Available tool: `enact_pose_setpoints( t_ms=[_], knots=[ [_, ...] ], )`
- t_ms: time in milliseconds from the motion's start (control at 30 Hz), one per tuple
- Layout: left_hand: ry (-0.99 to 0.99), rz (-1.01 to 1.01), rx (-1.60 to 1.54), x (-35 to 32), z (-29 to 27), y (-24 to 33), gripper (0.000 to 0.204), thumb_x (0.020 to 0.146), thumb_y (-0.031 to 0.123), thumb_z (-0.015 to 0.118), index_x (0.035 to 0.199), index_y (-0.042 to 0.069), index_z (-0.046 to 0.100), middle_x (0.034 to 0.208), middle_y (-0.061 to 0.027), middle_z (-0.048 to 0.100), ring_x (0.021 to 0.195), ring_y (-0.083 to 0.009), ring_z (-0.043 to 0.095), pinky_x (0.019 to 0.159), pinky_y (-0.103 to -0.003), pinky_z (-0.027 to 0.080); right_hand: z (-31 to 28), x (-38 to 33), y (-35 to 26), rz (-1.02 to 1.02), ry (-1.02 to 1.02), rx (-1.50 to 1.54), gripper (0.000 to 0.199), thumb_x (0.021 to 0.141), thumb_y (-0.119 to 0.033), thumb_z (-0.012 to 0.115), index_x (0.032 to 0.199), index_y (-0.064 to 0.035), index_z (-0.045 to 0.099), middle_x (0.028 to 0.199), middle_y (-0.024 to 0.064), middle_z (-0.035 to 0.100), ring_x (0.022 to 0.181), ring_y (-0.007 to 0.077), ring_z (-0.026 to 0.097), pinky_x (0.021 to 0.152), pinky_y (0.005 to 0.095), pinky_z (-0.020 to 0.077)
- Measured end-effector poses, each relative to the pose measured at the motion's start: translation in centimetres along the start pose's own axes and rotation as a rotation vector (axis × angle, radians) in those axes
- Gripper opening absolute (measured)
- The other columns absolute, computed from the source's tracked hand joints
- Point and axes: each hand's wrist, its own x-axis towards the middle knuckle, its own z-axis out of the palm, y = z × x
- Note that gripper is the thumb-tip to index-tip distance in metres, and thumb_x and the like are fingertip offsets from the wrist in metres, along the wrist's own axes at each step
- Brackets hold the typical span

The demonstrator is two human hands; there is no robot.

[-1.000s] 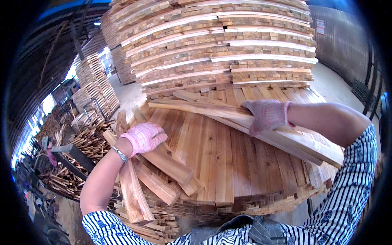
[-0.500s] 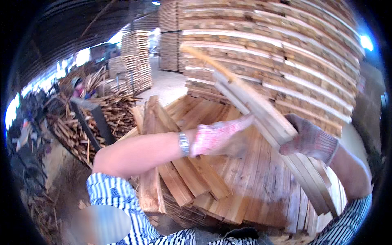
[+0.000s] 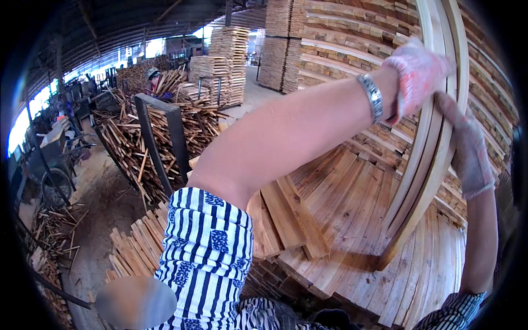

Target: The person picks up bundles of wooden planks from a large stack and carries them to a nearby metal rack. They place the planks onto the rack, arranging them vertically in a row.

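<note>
My left hand [image 3: 417, 77], in a pink-and-white work glove with a metal watch at the wrist, grips the upper part of a bundle of long thin wooden boards [image 3: 434, 137]. My right hand [image 3: 467, 148], in a grey glove, holds the same bundle on its right side a little lower. The boards stand nearly upright, their lower ends resting on the low stack of planks [image 3: 352, 220] in front of me. My bare left forearm crosses the middle of the view.
A tall stack of sawn planks [image 3: 352, 49] rises behind the low one. Loose offcuts [image 3: 137, 247] lie at lower left. A dark metal frame [image 3: 159, 143] holds a heap of scrap slats [image 3: 132, 137]. Another person [image 3: 153, 77] works far off. More stacks [image 3: 225, 60] stand beyond.
The bundle of boards has swung from lying slanted across the stack to standing almost upright. Both my hands rose with it, and my view turned left.
</note>
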Motion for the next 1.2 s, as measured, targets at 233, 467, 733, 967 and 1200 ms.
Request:
enact_pose_setpoints(
  t_ms=[233,467,733,967,1200],
  knots=[
    [-0.397,0.143,0.354,-1.9,-0.3,6.0,0.031,0.09,0.014,0.055,0.118,0.007,0.064,0.077,-0.0137,0.066,0.072,-0.0257,0.066,0.063,-0.037,0.055,-3.6,-4.3,5.3,0.021,-0.069,-0.126,0.048,0.093,-0.036,0.067,0.125,-0.0022,0.056,0.108,0.0012,0.062,0.1,0.0103,0.059,0.09,0.0284,0.0508],
    [-0.325,-0.665,-0.745,0.5,1.0,-3.9,0.03,0.089,0.008,0.062,0.118,0.001,0.063,0.092,-0.0143,0.068,0.086,-0.0259,0.067,0.079,-0.038,0.056,-8.0,-4.8,3.3,0.024,0.017,-0.41,0.048,0.095,-0.039,0.062,0.121,0.0011,0.06,0.091,0.0018,0.061,0.088,0.0112,0.059,0.079,0.0238,0.0503],
    [-0.426,-0.354,-0.829,1.2,-1.9,-11.4,0.039,0.091,0.014,0.068,0.125,-0.002,0.057,0.115,-0.011,0.065,0.107,-0.0203,0.062,0.093,-0.035,0.052,-21.9,-11.3,4.4,0.047,-0.046,-1.084,0.081,0.065,-0.021,0.082,0.136,0.0017,0.05,0.109,0.0129,0.063,0.101,0.0215,0.057,0.096,0.0352,0.0449],
    [-1.058,-0.255,0.109,-9.8,8.0,-14.6,0.07,0.081,0.026,0.071,0.14,0.005,0.039,0.119,-0.0176,0.062,0.088,-0.0276,0.065,0.079,-0.039,0.058,-21.1,-14.4,10.6,0.588,-0.251,-1.083,0.055,0.058,-0.02,0.086,0.106,-0.0069,0.063,0.09,0.0091,0.067,0.084,0.0239,0.063,0.081,0.0372,0.0505],
    [-1.505,-0.499,0.088,-20.5,17.1,-8.7,0.068,0.08,0.016,0.069,0.142,0.016,0.041,0.131,-0.019,0.059,0.118,-0.0359,0.06,0.095,-0.049,0.05,-22.0,-14.2,17.9,0.059,-0.836,-1.234,0.066,0.074,-0.035,0.082,0.129,-0.0114,0.054,0.117,0.0128,0.064,0.111,0.0272,0.06,0.097,0.0403,0.0484]
  ],
)
